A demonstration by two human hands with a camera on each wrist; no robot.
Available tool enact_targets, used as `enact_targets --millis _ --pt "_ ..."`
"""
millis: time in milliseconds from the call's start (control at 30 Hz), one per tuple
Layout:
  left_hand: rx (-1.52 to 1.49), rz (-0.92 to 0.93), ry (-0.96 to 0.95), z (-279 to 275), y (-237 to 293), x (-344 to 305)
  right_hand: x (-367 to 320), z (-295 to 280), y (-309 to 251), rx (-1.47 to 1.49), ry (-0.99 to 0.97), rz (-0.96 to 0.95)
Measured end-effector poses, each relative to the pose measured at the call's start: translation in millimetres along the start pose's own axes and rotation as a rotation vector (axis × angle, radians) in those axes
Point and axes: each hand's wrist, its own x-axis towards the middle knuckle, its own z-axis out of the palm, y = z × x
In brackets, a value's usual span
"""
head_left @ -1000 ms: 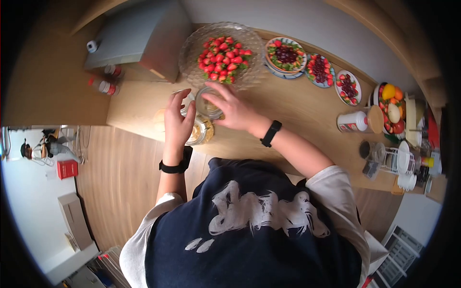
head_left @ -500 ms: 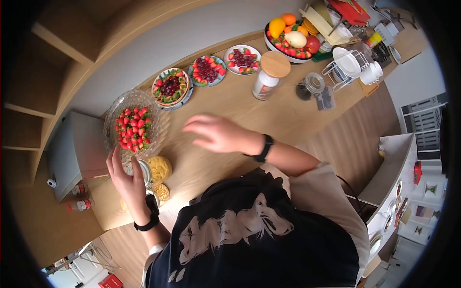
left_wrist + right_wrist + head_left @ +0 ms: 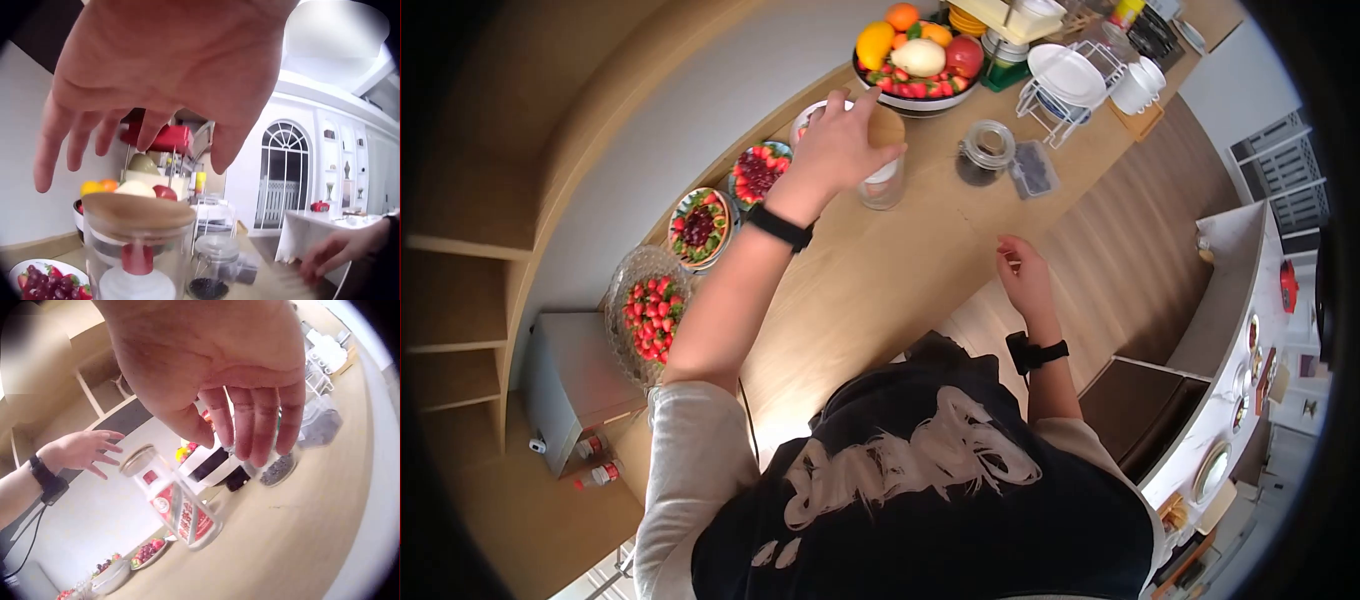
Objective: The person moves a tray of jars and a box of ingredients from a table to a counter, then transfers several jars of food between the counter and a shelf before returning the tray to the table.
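Wood counter [image 3: 920, 250] along white wall [image 3: 700, 110]; hands released, left hand [image 3: 840, 140] above jar [image 3: 883, 175], right hand [image 3: 1022, 275] idle

The clear glass jar with a pale tan round wooden lid [image 3: 884, 165] shows a white bottle [image 3: 136, 282] inside, red-capped, with a red-and-white label. The light wood-grain bench [image 3: 900, 280] is honey-coloured. Orange, yellow, cream and red round fruits [image 3: 915, 50] are piled together. Red strawberries with green tops [image 3: 648, 315] fill a clear dish. The navy shirt [image 3: 920, 530] bears white brush strokes, and the wristbands [image 3: 780, 227] are black.
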Motion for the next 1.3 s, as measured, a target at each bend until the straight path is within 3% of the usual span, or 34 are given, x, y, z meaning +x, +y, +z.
enact_targets --millis 33,100,233,300,433,467,533,667,733,767,867,1033,1200,1300 --pt "0.0 0.005 -0.01 9.7 4.0 11.8 1.6 -4.9 4.3 0.002 0.003 0.011" --pt "0.112 -0.111 -0.236 23.2 7.1 27.2 13.8 -13.8 10.8 -0.017 0.022 0.06" --pt "0.203 -0.111 -0.128 33.2 3.3 19.9 58.8 -26.4 37.2 0.041 -0.019 0.082" --pt "0.142 -0.018 -0.129 27.2 -5.3 8.7 89.4 -24.7 44.9 -0.119 0.04 -0.115" --pt "-0.05 -0.059 0.0 17.1 -17.3 -38.8 143.4 -15.7 13.9 -0.263 0.164 -0.404" --pt "-0.03 -0.084 -0.009 12.2 -21.4 -52.8 152.9 -9.7 8.1 -0.237 0.142 -0.405" --pt "-0.084 -0.154 0.04 -2.2 -24.5 -87.2 162.3 5.1 9.4 -0.584 0.209 -0.376" --pt "-0.095 -0.297 0.057 -32.7 -36.4 -150.6 173.3 25.0 7.3 -0.677 0.145 -0.411" --pt "-0.093 -0.361 0.043 -49.1 -41.4 -175.9 168.8 24.9 -5.8 -0.826 0.09 -0.253" --pt "-0.08 -0.382 0.034 -54.8 -45.7 -187.7 168.5 22.3 -13.5 -0.782 0.07 -0.183" --pt "-0.06 -0.435 0.055 -63.4 -70.0 -216.4 186.4 18.7 15.3 -0.546 0.073 -0.228" --pt "0.057 -0.467 0.049 -76.9 -103.5 -252.0 163.1 32.2 10.3 -0.383 0.004 -0.476" --pt "0.096 -0.467 0.038 -82.9 -138.2 -268.4 93.8 67.0 -44.8 -0.22 -0.277 -0.451" --pt "0.101 -0.488 0.017 -86.5 -145.4 -274.2 55.4 100.4 -87.3 -0.051 -0.533 -0.571"
